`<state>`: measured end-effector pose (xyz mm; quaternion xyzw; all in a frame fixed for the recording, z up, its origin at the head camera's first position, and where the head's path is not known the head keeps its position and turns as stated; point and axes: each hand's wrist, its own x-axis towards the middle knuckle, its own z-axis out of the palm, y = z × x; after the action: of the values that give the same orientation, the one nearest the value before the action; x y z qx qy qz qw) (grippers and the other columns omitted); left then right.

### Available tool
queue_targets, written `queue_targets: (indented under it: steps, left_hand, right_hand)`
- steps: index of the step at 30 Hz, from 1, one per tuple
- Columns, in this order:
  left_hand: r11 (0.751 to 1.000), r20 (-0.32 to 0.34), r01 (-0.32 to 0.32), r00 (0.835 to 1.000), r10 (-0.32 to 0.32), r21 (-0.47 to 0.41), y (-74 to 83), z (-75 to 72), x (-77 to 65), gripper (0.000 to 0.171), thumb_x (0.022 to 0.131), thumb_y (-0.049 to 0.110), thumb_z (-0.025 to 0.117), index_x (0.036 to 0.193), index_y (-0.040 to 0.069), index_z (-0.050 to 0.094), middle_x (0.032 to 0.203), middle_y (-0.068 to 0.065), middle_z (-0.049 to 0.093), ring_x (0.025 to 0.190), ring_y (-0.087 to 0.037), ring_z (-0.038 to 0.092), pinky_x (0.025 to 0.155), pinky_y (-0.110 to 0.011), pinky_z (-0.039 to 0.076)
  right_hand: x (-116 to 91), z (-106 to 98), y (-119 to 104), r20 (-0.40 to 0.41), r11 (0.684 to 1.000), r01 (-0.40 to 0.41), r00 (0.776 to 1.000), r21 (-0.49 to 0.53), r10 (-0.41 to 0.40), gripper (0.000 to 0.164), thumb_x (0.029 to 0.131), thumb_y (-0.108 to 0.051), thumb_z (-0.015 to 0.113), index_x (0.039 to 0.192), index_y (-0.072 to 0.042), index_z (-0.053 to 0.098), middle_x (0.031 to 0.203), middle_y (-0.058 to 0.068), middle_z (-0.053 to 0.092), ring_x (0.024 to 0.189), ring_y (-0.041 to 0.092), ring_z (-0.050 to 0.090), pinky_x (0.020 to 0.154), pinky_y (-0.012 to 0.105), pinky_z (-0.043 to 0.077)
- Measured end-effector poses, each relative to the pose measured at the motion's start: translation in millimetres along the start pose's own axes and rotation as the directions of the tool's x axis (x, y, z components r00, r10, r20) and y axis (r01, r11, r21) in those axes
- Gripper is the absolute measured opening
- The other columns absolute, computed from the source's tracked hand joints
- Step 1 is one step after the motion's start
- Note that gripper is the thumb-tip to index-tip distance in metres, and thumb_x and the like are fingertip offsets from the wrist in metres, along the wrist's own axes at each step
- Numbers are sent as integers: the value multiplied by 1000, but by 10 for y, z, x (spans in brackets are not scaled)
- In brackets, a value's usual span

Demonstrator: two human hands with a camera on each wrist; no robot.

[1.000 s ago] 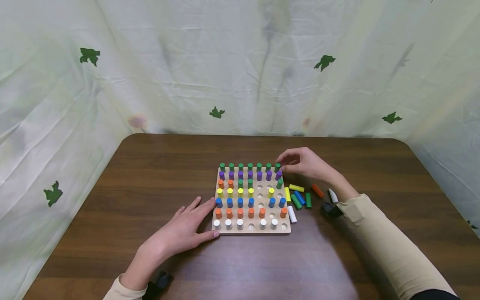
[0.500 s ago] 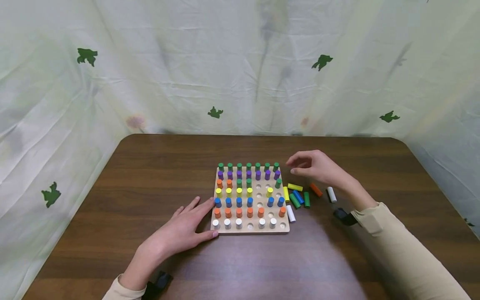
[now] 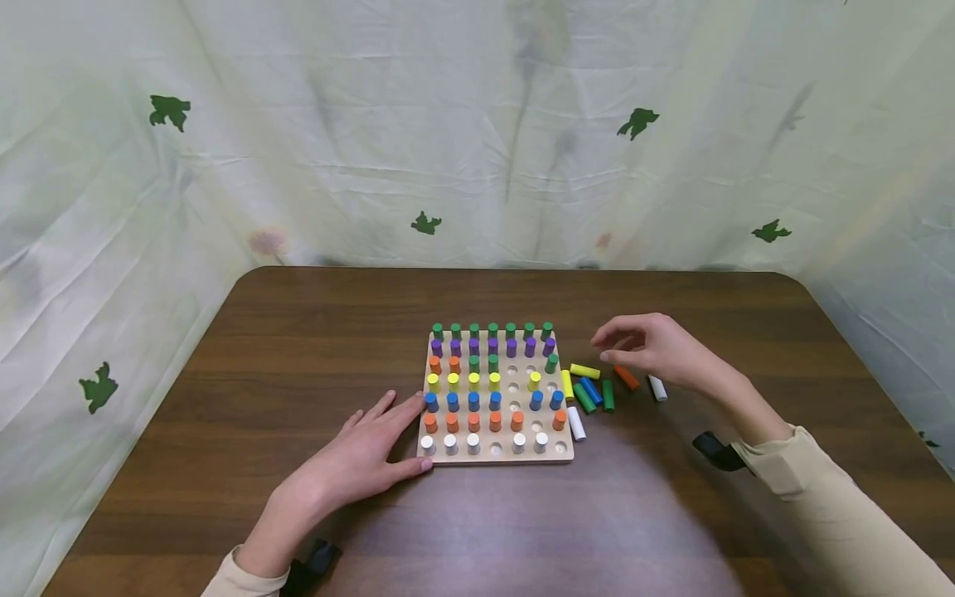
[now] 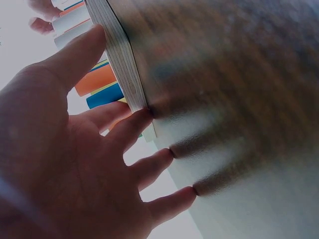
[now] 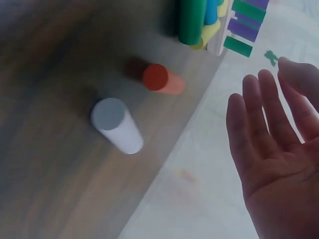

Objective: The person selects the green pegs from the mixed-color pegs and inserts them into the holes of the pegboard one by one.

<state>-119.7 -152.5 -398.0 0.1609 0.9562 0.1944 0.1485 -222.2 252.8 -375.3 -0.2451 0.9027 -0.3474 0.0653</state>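
Observation:
A wooden pegboard [image 3: 477, 455] lies on the table with rows of coloured pegs standing in it and several bare holes, mostly toward its right half. My left hand [image 3: 366, 460] rests at its left edge, thumb on the near corner and fingers spread; in the left wrist view the fingertips of the left hand [image 4: 99, 164] touch the board's side and the tabletop. My right hand [image 3: 660, 348] hovers above the loose pegs, right of the board. Nothing shows between its loosely bent fingers in the right wrist view, where the orange peg [image 5: 162, 79] lies apart from the hand.
Loose pegs lie right of the board: a yellow peg [image 3: 585, 371], a blue peg [image 3: 591, 390], a green peg [image 3: 608, 395], a white peg [image 3: 576, 424] by the board's edge and another white peg [image 3: 657, 388] farther right. A pale curtain [image 3: 477, 133] hangs behind the table [image 3: 328, 323].
My right hand has moved away from the board's far right corner, rightward and nearer, over the loose pegs. My left hand has stayed on the board's left edge.

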Motion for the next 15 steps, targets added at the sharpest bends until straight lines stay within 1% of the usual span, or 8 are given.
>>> queue_targets:
  steps: [2, 5, 7, 9, 11, 15]
  left_hand:
    - [1000, -1, -3, 1000, 3, -1, -2, -1, -1, 86, 87, 57, 67, 154, 14, 35, 157, -5, 35, 147, -37, 16, 110, -68, 15]
    - [1000, -5, -8, 1000, 8, 1, -5, -5, -1, 86, 87, 57, 67, 154, 13, 35, 157, -5, 34, 147, -37, 16, 110, -68, 15]
    - [1000, -7, -12, 1000, 12, 2, -8, -7, -1, 86, 87, 57, 67, 154, 13, 35, 157, -5, 34, 147, -37, 16, 110, -68, 15]
    - [1000, -8, -15, 1000, 15, 2, -10, -7, 0, 86, 87, 57, 67, 154, 13, 35, 157, -5, 34, 147, -37, 16, 110, -68, 15]
    - [1000, -8, -18, 1000, 18, 3, -11, -6, -1, 86, 87, 57, 66, 154, 13, 34, 157, -5, 34, 147, -37, 16, 110, -68, 15]
    - [1000, -7, -21, 1000, 21, 5, -18, 0, 2, 86, 87, 57, 66, 154, 13, 34, 157, -5, 34, 147, -37, 16, 109, -68, 16]
  right_hand:
    - [-51, 14, 12, 6, 1000, -1, 1000, -12, 1, 21, 88, -11, 75, 109, -9, 72, 106, 3, 70, 93, 17, 64, 81, 36, 56]
    - [-119, 47, 40, 20, 1000, -5, 1000, -15, 5, 21, 88, -11, 75, 108, -10, 72, 103, 0, 70, 91, 17, 64, 77, 34, 56]
    - [-155, 71, 66, 33, 1000, -11, 999, -14, 12, 20, 88, -11, 75, 108, -12, 72, 103, 0, 70, 91, 16, 64, 76, 34, 56]
    - [-183, 92, 93, 44, 1000, -22, 999, -14, 22, 20, 88, -12, 75, 108, -13, 72, 103, 0, 70, 91, 16, 64, 76, 34, 56]
    - [-206, 112, 117, 47, 999, -33, 998, -24, 35, 20, 88, -13, 75, 108, -14, 72, 104, -1, 70, 92, 16, 64, 80, 35, 55]
    - [-248, 153, 137, 36, 998, -53, 998, -32, 54, 20, 88, -14, 75, 108, -14, 72, 104, 0, 70, 92, 18, 63, 81, 36, 55]
